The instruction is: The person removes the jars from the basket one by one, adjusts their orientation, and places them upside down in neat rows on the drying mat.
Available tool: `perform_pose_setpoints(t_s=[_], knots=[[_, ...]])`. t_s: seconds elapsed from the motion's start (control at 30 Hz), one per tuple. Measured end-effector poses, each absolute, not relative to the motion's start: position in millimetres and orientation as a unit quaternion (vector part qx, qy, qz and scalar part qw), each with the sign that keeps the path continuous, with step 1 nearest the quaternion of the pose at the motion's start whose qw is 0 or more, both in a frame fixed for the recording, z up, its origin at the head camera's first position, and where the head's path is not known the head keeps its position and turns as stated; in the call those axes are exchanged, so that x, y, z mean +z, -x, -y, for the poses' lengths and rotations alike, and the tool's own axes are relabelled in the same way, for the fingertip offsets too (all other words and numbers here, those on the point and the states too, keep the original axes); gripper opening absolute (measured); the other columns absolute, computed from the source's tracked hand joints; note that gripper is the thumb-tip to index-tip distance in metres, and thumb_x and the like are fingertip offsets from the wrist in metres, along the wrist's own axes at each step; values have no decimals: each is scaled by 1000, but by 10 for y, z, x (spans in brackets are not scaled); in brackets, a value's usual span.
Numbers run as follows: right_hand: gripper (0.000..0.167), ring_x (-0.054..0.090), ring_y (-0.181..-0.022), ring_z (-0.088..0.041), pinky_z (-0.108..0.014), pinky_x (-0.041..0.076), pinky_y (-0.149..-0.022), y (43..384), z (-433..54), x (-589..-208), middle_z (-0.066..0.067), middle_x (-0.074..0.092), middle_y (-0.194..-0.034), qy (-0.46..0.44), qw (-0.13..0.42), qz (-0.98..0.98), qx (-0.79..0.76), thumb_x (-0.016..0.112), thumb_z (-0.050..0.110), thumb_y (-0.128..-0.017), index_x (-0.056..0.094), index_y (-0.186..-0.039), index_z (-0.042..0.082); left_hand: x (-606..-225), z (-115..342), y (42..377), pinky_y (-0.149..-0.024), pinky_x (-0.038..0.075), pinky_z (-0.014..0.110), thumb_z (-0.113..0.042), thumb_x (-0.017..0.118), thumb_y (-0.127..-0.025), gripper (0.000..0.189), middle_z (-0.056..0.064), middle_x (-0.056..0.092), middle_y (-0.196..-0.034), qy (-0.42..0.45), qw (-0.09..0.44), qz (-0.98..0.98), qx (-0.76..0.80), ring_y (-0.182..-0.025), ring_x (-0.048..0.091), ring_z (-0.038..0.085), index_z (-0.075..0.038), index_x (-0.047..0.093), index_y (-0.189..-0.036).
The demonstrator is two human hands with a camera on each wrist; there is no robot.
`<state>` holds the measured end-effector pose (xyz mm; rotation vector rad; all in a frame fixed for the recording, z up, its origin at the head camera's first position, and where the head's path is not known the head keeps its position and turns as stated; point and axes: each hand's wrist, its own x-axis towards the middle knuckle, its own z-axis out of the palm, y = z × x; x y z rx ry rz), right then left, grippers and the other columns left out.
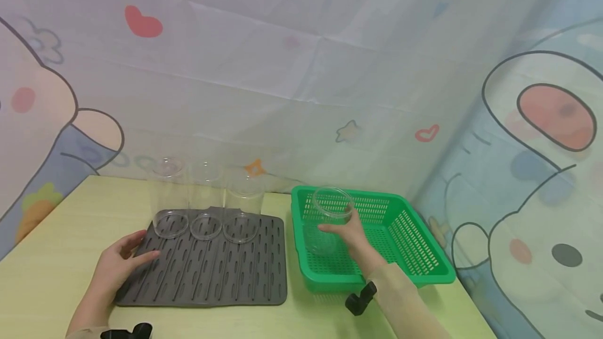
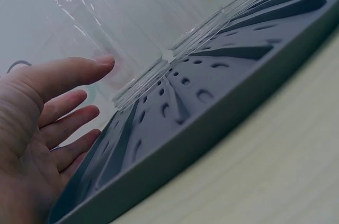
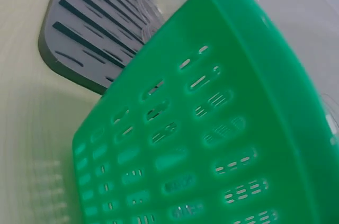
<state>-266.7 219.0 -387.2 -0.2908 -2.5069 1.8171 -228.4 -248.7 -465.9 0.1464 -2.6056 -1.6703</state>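
Observation:
My right hand (image 1: 349, 232) grips a clear plastic cup (image 1: 330, 218) by its side, thumb and fingers round it. This cup is upright, its wide mouth on top, inside the left part of the green basket (image 1: 426, 279). Three more clear cups stand mouth down in a row along the back of the grey drying mat (image 1: 207, 276): a left one (image 1: 169, 198), a middle one (image 1: 206, 200) and a right one (image 1: 243, 203). At the mat's left edge my left hand (image 1: 118, 261) is spread, thumb apart from the fingers, near the left cup's rim (image 2: 140, 83), holding nothing.
Beneath everything is a pale yellow table (image 1: 52, 255). A printed cloth (image 1: 282, 67) hangs behind it and along the right side. The basket's slotted wall (image 3: 175, 144) fills much of the right wrist view, and the mat's corner (image 3: 79, 38) lies beside it.

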Motion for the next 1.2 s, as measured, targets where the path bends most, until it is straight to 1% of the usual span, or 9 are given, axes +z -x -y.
perform_pose_setpoints(t_s=[0.2,0.4,0.7,0.97,1.07,1.2], knots=[[103,15,-145,-48,-66,18,-117,2662,-2183,-3896,-28,13,-159,88,23,805,586,80,13,-80,10,-155,2,-4663,2489,2284,-117,25,60,-26,75,-87,88,37,25,-152,-48,20,841,-539,-141,24,52,9,24,-150],[101,17,-145,-48,-66,19,-117,2663,-2186,-3904,-27,15,-158,88,22,802,590,80,14,-80,12,-154,2,-4656,2500,2286,-118,23,60,-27,74,-88,90,36,22,-153,-53,8,838,-542,-142,21,52,9,21,-151],[101,16,-145,-48,-69,16,-116,2639,-2196,-3869,-27,14,-159,100,20,800,591,79,17,-80,12,-154,2,-4642,2498,2279,-118,23,59,-27,74,-88,91,35,22,-154,-49,9,838,-543,-143,21,51,8,21,-151],[103,13,-146,-48,-70,11,-116,2592,-2210,-3844,-28,13,-159,102,25,794,598,79,17,-79,10,-155,2,-4610,2495,2264,-115,26,61,-28,74,-88,88,38,26,-151,-34,22,848,-528,-140,26,52,10,24,-150],[103,13,-146,-49,-70,13,-115,2579,-2213,-3832,-28,12,-160,102,31,795,597,78,16,-80,10,-155,3,-4600,2479,2260,-115,27,62,-26,75,-87,88,38,27,-150,-30,28,848,-528,-139,26,53,10,25,-149],[103,14,-146,-47,-67,16,-117,2582,-2218,-3798,-26,13,-160,96,56,792,600,79,16,-80,10,-156,5,-4588,2449,2255,-114,27,62,-24,75,-87,87,36,27,-151,-21,41,845,-533,-139,26,52,9,25,-150]])
